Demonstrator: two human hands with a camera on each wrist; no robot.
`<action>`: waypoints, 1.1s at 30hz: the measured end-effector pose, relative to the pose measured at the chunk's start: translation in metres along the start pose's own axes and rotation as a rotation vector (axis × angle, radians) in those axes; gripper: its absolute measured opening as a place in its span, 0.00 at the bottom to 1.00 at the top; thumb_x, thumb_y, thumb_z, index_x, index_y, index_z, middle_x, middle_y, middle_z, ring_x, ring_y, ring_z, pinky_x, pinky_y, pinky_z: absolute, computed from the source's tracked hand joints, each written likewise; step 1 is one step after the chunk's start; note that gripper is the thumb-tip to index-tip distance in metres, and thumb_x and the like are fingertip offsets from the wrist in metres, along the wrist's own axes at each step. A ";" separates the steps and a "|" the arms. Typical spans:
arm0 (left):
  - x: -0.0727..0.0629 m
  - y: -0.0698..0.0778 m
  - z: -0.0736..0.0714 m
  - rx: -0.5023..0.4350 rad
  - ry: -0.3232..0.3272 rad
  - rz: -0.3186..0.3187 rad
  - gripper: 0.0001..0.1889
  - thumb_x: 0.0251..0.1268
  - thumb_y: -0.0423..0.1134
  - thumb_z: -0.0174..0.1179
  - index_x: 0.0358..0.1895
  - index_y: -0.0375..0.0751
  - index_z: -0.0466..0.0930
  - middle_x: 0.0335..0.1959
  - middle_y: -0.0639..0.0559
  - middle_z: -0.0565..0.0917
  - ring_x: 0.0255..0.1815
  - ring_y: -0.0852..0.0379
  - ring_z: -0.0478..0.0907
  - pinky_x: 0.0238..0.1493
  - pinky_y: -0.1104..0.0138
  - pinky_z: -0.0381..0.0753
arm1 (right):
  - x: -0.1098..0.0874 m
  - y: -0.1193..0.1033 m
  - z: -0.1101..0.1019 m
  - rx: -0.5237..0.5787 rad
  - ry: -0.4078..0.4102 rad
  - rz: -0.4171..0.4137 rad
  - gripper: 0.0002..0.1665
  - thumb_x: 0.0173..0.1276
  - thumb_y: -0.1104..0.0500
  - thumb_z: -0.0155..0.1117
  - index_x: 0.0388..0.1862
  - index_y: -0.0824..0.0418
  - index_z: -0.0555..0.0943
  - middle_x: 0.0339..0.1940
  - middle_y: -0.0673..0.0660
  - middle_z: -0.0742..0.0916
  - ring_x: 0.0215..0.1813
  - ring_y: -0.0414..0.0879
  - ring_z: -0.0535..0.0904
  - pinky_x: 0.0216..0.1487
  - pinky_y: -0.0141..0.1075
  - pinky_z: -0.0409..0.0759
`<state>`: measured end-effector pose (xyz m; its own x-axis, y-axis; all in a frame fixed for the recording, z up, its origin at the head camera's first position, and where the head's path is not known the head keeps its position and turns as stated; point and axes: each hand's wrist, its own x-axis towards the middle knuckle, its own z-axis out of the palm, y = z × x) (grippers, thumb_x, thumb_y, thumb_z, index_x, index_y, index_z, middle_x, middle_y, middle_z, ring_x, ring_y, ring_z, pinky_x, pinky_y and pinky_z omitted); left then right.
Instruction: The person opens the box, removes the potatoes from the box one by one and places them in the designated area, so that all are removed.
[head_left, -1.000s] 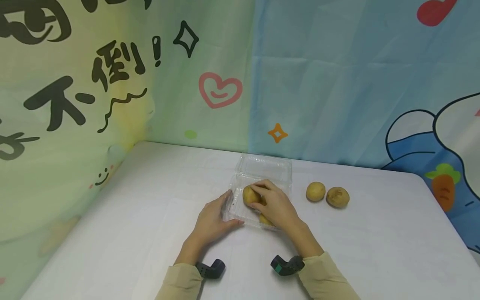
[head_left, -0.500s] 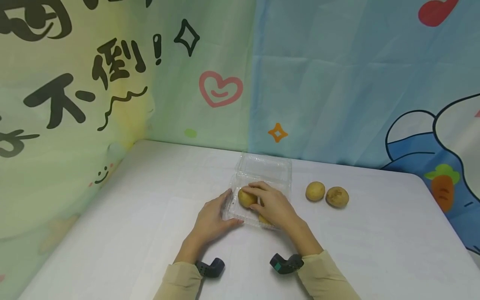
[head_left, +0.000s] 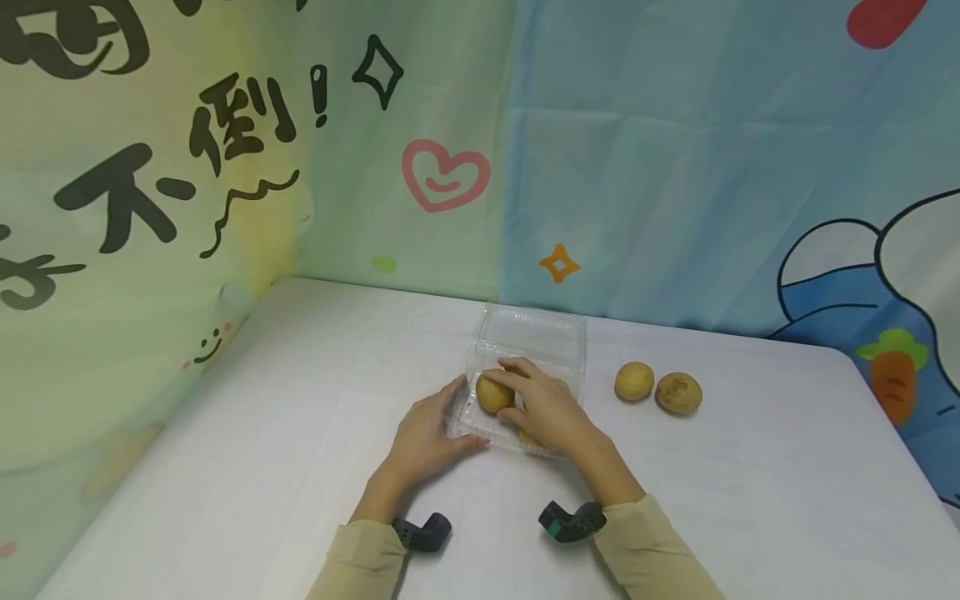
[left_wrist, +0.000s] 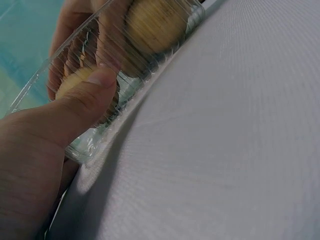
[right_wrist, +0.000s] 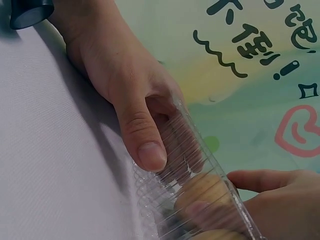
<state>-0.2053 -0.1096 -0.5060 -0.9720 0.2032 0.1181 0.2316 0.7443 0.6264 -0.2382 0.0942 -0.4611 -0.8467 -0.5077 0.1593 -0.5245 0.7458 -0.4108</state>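
Observation:
A clear plastic clamshell box (head_left: 531, 329) lies opened on the table, lid folded back. My left hand (head_left: 426, 435) holds its near left corner, thumb along the front wall and fingers at the left side. Inside the tray my right hand (head_left: 551, 410) grips a yellow-brown potato (head_left: 493, 393) between thumb and fingers, near the tray's left side. Another potato (head_left: 529, 438) sits in the tray's front right, partly hidden under the right hand; through the ribbed wall it shows in the left wrist view as a round potato (left_wrist: 156, 25). Whether more lie under the hand is hidden.
Two potatoes, a smoother one (head_left: 634, 381) and a browner one (head_left: 678, 393), lie on the white table (head_left: 757, 475) right of the box. A printed cloth backdrop (head_left: 645, 183) stands behind the table and along its left.
My right hand has moved the potato slightly left inside the tray during the first half second, and little since. The left hand stays on the box corner.

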 end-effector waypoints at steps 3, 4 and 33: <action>0.000 0.001 0.000 0.001 -0.002 0.004 0.50 0.45 0.61 0.70 0.72 0.45 0.60 0.68 0.46 0.71 0.67 0.45 0.69 0.67 0.51 0.69 | 0.001 -0.001 -0.001 -0.001 -0.011 0.013 0.34 0.57 0.55 0.72 0.64 0.46 0.74 0.67 0.54 0.75 0.66 0.52 0.73 0.59 0.54 0.76; 0.000 0.001 0.000 0.000 -0.003 0.005 0.50 0.45 0.61 0.70 0.72 0.45 0.60 0.68 0.46 0.71 0.67 0.45 0.69 0.67 0.52 0.69 | 0.002 -0.002 -0.001 -0.002 -0.013 0.019 0.34 0.58 0.55 0.71 0.64 0.46 0.74 0.67 0.53 0.76 0.66 0.52 0.73 0.59 0.54 0.76; 0.000 0.003 -0.002 -0.004 0.002 -0.002 0.49 0.45 0.60 0.70 0.72 0.45 0.61 0.68 0.47 0.71 0.67 0.44 0.69 0.67 0.51 0.69 | 0.004 0.007 0.002 0.114 0.037 0.051 0.38 0.51 0.56 0.77 0.63 0.59 0.75 0.60 0.53 0.80 0.59 0.49 0.78 0.57 0.41 0.80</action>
<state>-0.2046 -0.1085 -0.5030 -0.9726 0.2002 0.1183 0.2293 0.7422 0.6297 -0.2451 0.0966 -0.4649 -0.8759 -0.4522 0.1681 -0.4688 0.7153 -0.5183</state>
